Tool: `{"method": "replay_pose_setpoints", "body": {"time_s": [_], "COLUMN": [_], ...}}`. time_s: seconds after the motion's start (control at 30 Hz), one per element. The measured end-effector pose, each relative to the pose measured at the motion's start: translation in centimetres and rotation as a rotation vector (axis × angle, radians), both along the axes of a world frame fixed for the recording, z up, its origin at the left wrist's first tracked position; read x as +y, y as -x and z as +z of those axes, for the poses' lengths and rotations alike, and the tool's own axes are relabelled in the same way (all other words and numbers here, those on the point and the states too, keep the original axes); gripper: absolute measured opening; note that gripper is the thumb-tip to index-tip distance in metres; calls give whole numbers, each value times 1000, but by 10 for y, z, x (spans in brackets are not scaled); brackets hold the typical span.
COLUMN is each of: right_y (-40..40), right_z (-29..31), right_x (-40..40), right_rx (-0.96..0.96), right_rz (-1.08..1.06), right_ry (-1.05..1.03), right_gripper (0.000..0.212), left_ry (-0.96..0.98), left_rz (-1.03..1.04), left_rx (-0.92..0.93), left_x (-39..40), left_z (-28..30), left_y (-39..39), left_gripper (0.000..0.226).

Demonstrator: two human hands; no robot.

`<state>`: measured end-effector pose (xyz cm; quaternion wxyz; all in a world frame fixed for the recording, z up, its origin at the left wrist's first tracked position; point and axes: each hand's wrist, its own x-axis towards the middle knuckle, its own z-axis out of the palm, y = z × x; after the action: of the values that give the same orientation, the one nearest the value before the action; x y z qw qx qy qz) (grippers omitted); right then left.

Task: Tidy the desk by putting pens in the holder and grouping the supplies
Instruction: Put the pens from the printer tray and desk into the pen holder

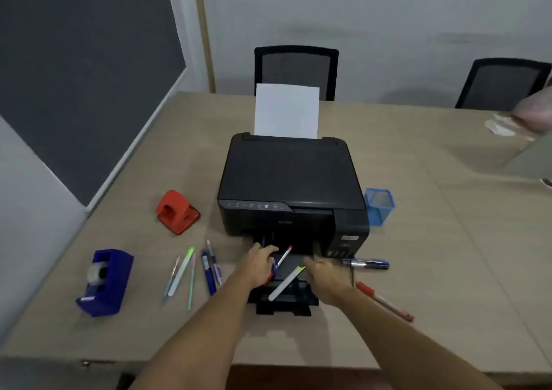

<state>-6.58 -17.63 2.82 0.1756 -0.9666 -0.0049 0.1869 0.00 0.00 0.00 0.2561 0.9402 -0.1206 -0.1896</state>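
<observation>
My left hand (259, 265) is closed around pens (282, 258) over the black printer's output tray (283, 303); a red-tipped white pen sticks out of its fingers. My right hand (324, 276) reaches flat onto the tray beside a white highlighter (286, 283) with a yellow tip, touching or nearly touching it. Several pens (191, 273) lie loose on the desk to the left. A blue marker (369, 263) and a red pen (385, 301) lie to the right. The blue mesh pen holder (380, 206) stands right of the printer.
The black printer (289, 186) with a white sheet (286, 111) fills the desk's middle. A red hole punch (176, 212) and a blue tape dispenser (104, 282) sit to the left. Two black chairs (295, 70) stand behind the desk. Another person's blurred hand (534, 114) shows at far right.
</observation>
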Motion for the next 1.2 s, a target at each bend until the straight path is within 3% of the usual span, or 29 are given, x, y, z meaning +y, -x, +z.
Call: {"method": "replay_pose_setpoints", "body": {"time_s": [0.23,0.4,0.57,0.8,0.97,1.13,1.2], "right_y": [-2,-17,-28,-66,-82,-90,-90], "right_z": [-30,-41,-48,-54,-60,-64,-61], "right_x": [17,13,12,27,50,62,59], "right_rx": [89,74,31,30,87,146,168], "right_rz": [-90,-248,-413,-605,-656,-624,-596], "right_ry": [-85,-128,-124,-189,-182,-55,-80], "right_gripper": [27,27,9,21,44,28,31], "left_ry": [-125,-54,67,23,-89,-184,-220], "left_rz": [-24,42,206,395,352,225,134], "left_rx": [-1,-25,-50,67,122,208,254], "left_x": [-15,-19,-11,-2,2,29,42], "left_z": [-14,-12,-12,-26,-41,-47,-37], "left_y": [-9,-13,1,-4,-5,-2,-5], "left_gripper": [26,16,15,26,28,25,26]}}
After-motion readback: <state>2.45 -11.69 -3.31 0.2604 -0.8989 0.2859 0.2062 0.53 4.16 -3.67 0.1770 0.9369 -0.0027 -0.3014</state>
